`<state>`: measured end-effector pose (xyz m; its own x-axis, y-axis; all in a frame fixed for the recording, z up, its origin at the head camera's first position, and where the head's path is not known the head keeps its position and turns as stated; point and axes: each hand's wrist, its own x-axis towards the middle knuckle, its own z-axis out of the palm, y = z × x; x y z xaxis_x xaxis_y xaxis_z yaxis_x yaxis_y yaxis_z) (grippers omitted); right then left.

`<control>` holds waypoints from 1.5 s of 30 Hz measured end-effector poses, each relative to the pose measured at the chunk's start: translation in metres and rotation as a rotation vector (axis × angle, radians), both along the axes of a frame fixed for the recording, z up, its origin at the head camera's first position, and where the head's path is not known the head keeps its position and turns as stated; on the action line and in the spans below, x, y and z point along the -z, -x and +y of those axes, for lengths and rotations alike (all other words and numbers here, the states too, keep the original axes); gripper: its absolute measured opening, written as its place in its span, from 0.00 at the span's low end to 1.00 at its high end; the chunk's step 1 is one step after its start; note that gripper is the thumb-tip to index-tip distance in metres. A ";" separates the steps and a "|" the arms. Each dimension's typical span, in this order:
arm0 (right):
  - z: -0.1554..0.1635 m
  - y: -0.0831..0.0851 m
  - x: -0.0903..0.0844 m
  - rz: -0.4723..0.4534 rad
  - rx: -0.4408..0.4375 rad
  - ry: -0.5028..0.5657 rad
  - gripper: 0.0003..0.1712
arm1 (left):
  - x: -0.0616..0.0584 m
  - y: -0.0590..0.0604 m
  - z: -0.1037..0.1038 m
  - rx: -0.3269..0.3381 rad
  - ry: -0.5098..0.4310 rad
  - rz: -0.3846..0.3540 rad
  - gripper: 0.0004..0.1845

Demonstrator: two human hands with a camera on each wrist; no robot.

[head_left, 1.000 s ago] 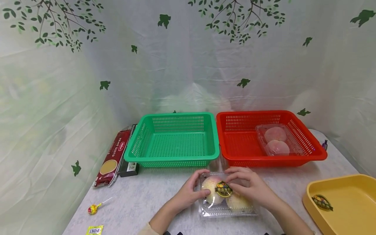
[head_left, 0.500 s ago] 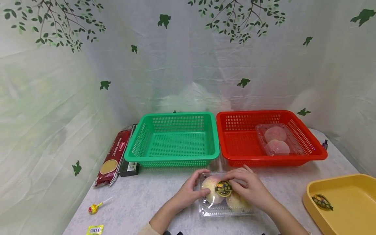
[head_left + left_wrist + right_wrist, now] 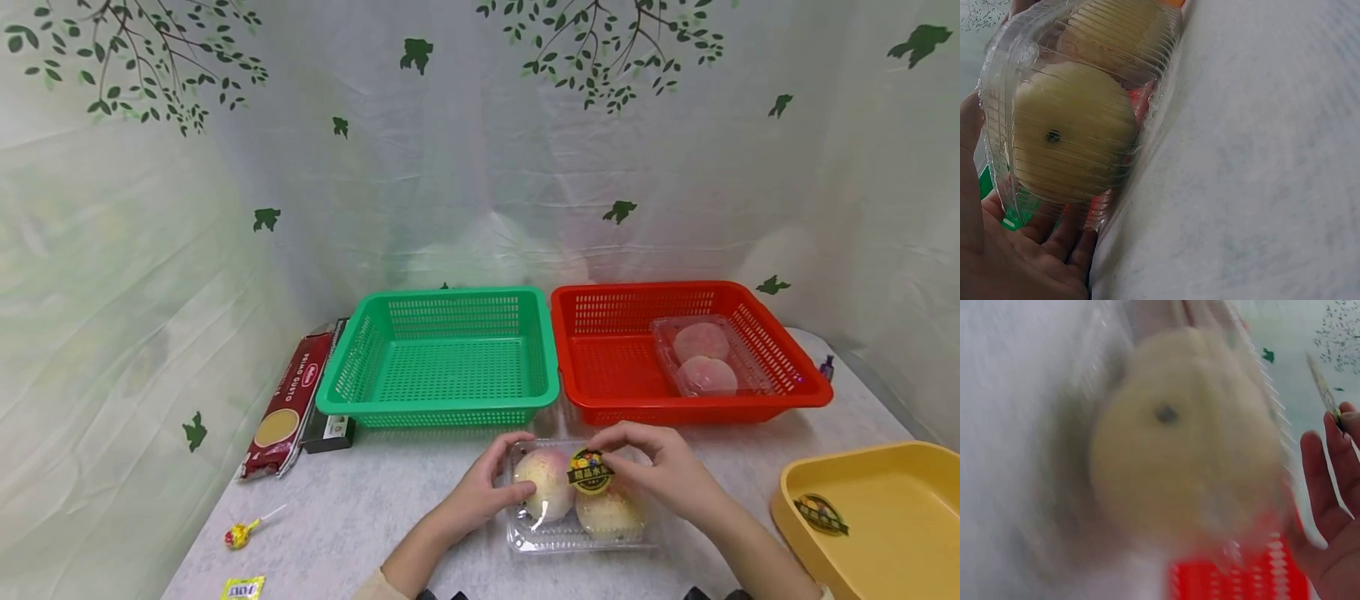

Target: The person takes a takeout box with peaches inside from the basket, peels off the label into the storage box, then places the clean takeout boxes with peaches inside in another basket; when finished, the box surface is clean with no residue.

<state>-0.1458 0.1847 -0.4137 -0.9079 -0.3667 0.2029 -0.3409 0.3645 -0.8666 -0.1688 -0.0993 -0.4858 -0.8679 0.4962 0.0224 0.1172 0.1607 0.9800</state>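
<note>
Clear clamshell pack (image 3: pixel 577 510) with two peaches lies on the table (image 3: pixel 375 508), just before the green basket (image 3: pixel 442 358) and red basket (image 3: pixel 686 354); long axis runs left-right. Left hand (image 3: pixel 480 492) curls round its left end. Right hand (image 3: pixel 663 471) pinches round sticker (image 3: pixel 590 471), lifted edge-up over the lid.

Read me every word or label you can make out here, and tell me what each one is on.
"PRIMO GUSTO": red pasta packet.
Round sticker pinched by the right hand: Chinese characters, too small to read.
Sticker in yellow tray: unreadable.
Yellow sachet: blurred.
</note>
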 end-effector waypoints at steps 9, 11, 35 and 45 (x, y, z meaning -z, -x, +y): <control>0.062 0.001 -0.039 -0.079 0.009 -0.045 0.19 | 0.002 -0.001 -0.002 -0.013 0.012 -0.004 0.34; 0.081 0.002 -0.044 -0.063 0.010 -0.078 0.17 | 0.002 0.000 -0.002 -0.010 0.011 -0.002 0.34; 0.266 0.010 -0.006 -0.538 0.099 -0.488 0.20 | 0.003 0.001 -0.001 -0.014 0.019 0.000 0.32; 0.286 0.011 0.015 -0.626 0.208 -0.567 0.15 | 0.003 0.002 -0.001 -0.002 -0.001 -0.002 0.31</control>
